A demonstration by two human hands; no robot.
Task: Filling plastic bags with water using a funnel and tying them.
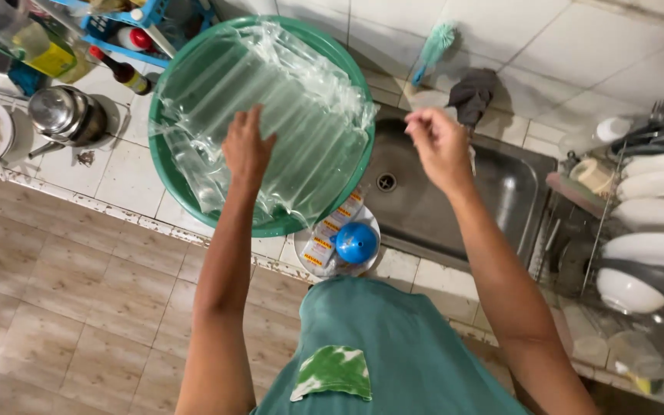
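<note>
Left hand (246, 150) flat, fingers spread, on clear air-cushion wrap (270, 107) in green basin (164, 165); right hand (439, 146) loosely curled, seemingly empty, over steel sink (424, 207).

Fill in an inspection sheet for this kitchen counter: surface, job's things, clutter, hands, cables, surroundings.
Surface: white tiled counter with chipped edge, steel sink set in it.
Job's things: clear ribbed inflated plastic sheet lying in a round green plastic basin.
Clutter: steel pot, dark sauce bottle, blue funnel on a small plate, teal brush, grey rag.
Hands: left hand rests on the sheet; right hand raised over the sink, fingers pinched, nothing clearly held.
Cables: nothing seen.
Surroundings: white plates in a rack, tiled floor.
</note>
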